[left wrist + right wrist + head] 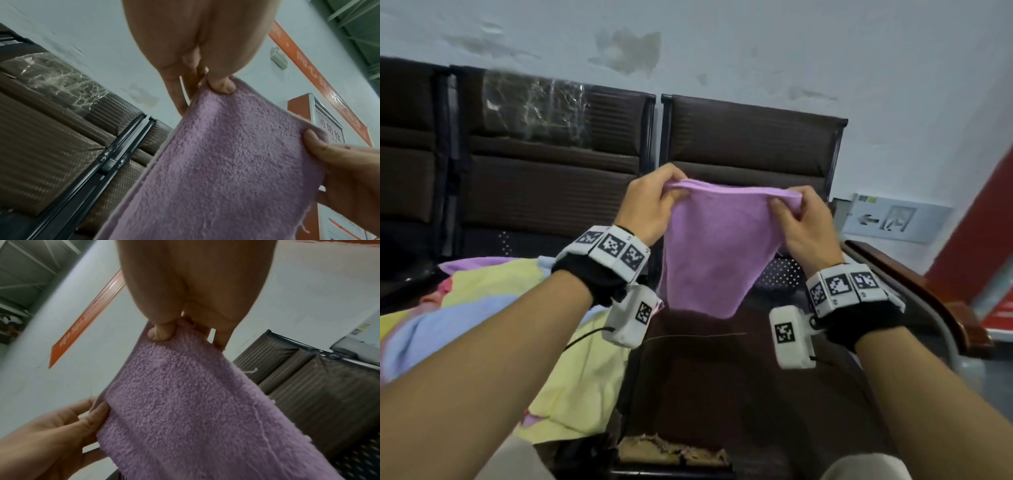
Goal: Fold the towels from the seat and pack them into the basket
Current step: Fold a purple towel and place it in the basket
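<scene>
Purple towel [717, 246] held up in the air over the dark seat [722, 377], top edge stretched between both hands.
Left hand [650, 205] pinches the top left corner, thumb in front; right hand [804, 222] pinches the top right corner. Lower part hangs free. Pile of pastel towels [493, 308] lies on the neighbouring seat to the left.

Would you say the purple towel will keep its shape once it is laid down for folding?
Probably not: the purple towel sags between the left hand and right hand, so it looks floppy. Its fluffy pile suggests little slipping, and two pinches carry it, so likely light.
</scene>
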`<action>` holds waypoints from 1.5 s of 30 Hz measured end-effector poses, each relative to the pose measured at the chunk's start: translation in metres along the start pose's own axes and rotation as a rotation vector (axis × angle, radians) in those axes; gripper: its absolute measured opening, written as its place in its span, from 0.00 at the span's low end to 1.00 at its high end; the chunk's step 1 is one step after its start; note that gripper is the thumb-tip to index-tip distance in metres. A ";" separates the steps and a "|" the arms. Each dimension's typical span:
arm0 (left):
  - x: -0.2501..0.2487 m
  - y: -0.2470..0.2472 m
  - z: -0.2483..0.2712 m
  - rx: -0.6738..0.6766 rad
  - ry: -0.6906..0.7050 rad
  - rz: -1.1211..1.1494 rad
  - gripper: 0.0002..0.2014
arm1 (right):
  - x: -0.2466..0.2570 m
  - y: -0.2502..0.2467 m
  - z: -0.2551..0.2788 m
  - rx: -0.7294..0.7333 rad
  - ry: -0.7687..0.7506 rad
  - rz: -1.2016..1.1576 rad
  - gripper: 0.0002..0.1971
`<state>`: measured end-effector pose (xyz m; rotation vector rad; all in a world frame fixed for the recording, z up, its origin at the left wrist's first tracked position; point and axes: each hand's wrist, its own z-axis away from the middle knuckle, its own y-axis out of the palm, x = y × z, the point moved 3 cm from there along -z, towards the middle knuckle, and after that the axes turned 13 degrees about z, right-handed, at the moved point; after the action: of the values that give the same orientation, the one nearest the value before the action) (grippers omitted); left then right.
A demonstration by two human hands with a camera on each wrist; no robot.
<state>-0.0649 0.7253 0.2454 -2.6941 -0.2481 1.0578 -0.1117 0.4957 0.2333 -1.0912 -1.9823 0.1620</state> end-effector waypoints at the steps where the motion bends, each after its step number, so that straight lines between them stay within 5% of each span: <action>1: 0.003 0.003 0.013 0.027 -0.027 0.018 0.03 | -0.005 0.001 0.013 0.042 0.011 -0.010 0.05; 12: 0.053 0.032 0.200 0.552 -0.465 0.090 0.02 | -0.066 0.008 0.175 0.474 0.192 0.149 0.03; 20: 0.100 0.054 0.185 0.496 -0.637 0.163 0.05 | -0.119 0.047 0.162 0.534 0.423 0.263 0.10; 24: 0.133 0.083 0.149 0.410 -0.570 0.131 0.04 | -0.149 0.066 0.134 0.464 0.453 0.337 0.10; 29: 0.184 0.117 0.147 0.521 -0.714 0.042 0.13 | -0.187 0.085 0.121 0.699 0.519 0.481 0.11; 32: 0.200 0.122 0.164 0.725 -0.710 -0.137 0.27 | -0.186 0.090 0.128 0.886 0.260 0.707 0.18; 36: 0.195 0.116 0.170 0.768 -0.632 -0.223 0.32 | -0.157 0.091 0.149 1.133 -0.017 0.604 0.13; 40: 0.171 0.108 0.179 0.853 -0.538 -0.271 0.23 | -0.140 0.086 0.171 1.384 -0.129 0.621 0.24; 45: 0.135 0.112 0.190 1.042 -0.349 -0.286 0.12 | -0.134 0.088 0.186 1.441 -0.238 0.789 0.35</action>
<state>-0.0893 0.6800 -0.0079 -1.5069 -0.0868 1.1253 -0.1555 0.4996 -0.0085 -0.7249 -0.9478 1.8367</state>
